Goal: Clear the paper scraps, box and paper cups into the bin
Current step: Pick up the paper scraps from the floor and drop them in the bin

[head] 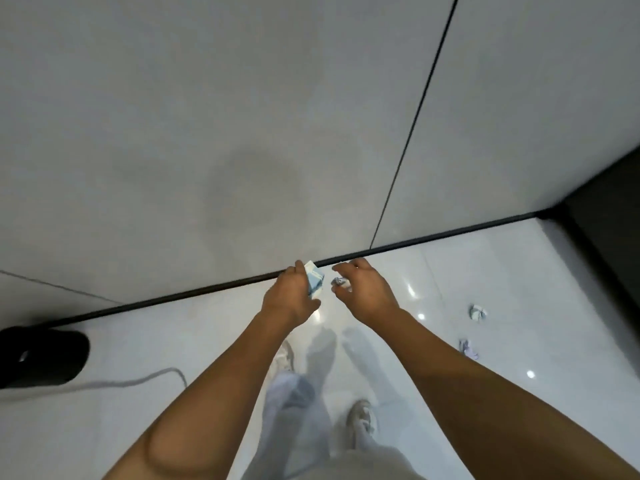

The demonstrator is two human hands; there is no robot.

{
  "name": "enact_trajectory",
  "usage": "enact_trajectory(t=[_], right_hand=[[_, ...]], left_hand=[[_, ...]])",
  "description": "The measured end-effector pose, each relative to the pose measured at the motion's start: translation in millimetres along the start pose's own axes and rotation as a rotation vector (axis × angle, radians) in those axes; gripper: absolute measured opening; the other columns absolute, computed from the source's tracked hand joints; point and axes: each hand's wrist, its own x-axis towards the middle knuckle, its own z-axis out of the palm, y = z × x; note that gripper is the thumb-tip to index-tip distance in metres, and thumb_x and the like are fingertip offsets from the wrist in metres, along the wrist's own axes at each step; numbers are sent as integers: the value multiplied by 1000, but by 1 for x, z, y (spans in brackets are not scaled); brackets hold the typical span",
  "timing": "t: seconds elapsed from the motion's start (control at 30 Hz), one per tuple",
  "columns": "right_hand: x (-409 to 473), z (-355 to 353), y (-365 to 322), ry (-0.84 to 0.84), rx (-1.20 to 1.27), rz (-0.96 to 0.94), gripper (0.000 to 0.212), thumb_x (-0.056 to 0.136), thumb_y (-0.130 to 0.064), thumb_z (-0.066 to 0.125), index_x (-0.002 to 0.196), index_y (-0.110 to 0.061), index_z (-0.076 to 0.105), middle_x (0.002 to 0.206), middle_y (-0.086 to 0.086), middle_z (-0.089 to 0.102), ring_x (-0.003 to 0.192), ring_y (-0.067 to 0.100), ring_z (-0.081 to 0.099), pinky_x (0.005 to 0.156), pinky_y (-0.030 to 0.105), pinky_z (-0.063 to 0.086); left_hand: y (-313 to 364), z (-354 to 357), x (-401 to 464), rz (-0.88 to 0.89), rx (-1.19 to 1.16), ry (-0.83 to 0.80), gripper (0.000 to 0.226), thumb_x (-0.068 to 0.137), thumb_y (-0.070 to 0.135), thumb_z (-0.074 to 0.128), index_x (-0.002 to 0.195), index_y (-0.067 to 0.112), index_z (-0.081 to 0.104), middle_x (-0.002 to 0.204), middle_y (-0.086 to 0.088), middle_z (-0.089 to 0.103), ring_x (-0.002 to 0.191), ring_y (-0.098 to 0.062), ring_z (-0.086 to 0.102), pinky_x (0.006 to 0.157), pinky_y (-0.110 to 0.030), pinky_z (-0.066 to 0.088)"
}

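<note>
My left hand [294, 296] grips a small white and blue box [314, 280], held out in front of me near the wall's black skirting. My right hand [363, 289] is just to its right, fingers pinched on a small crumpled paper scrap [338, 282]. Two more crumpled paper scraps lie on the glossy white floor to the right: one scrap [478, 311] farther off and another scrap [468, 348] closer to me. A black bin [41, 358] stands at the left edge of the view, partly cut off. No paper cups are in view.
A grey wall [242, 133] with a dark vertical seam fills the upper view. A grey cable [138, 379] runs across the floor by the bin. A dark panel [609, 216] stands at the right. My legs and shoes [360, 417] are below.
</note>
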Motion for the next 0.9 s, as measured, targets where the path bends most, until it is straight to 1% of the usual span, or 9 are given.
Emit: enact_trajectory(t=[0.07,0.13,0.23,0.3,0.43,0.57,0.73,0.9], right_hand=[[-10,17,-40,-51,-39,-102,40,95,-34,55,134,-24,54,133,1,49,106,20,58,86,23,42],[-13,29,-64,-78,-61,-134,39,95,-34,55,133,-23,54,130,2,49,106,21,58,86,26,45],[-25,70,-138,-159,-114,-261,38,95,-32,54,131,-22,55,127,4,49,106,23,57,81,27,45],[-32,103,-188,-210,-133,-343,38,94,-30,54,131,-22,56,126,3,49,105,23,57,81,26,45],[-56,188,-285,-297,-141,-483,40,93,-29,57,132,-21,56,128,4,50,108,22,58,91,27,47],[-86,273,-376,-414,-163,-586,39,91,-29,60,129,-21,58,123,4,53,104,20,60,89,24,47],[-109,346,-470,-510,-214,-722,39,92,-31,60,130,-22,56,120,2,52,101,19,60,85,24,49],[-87,399,-537,-563,-257,-785,40,91,-27,61,130,-18,57,120,5,53,101,20,61,85,23,48]], left_hand=[[-40,-6,-35,-88,-65,63,90,83,34,69,149,7,14,141,-9,42,127,-25,43,96,-35,43],[-66,-14,-55,-139,-102,96,89,83,35,68,149,7,15,139,-9,43,126,-25,43,93,-34,43],[-139,-32,-103,-285,-180,181,84,82,36,69,145,8,21,134,-10,47,122,-25,47,89,-36,45],[-192,-40,-134,-364,-236,249,84,82,37,70,145,9,22,132,-10,48,120,-25,48,89,-35,45],[-305,-55,-201,-532,-324,322,91,84,39,67,150,7,13,137,-10,45,124,-25,46,96,-33,44],[-416,-61,-268,-690,-366,371,89,85,39,67,149,8,15,138,-10,44,123,-25,48,97,-33,44],[-515,-65,-322,-799,-426,375,86,84,40,67,147,8,18,135,-10,47,121,-25,49,96,-32,45],[-595,-77,-323,-854,-500,397,79,84,39,67,144,9,25,132,-9,48,119,-24,50,94,-32,46]])
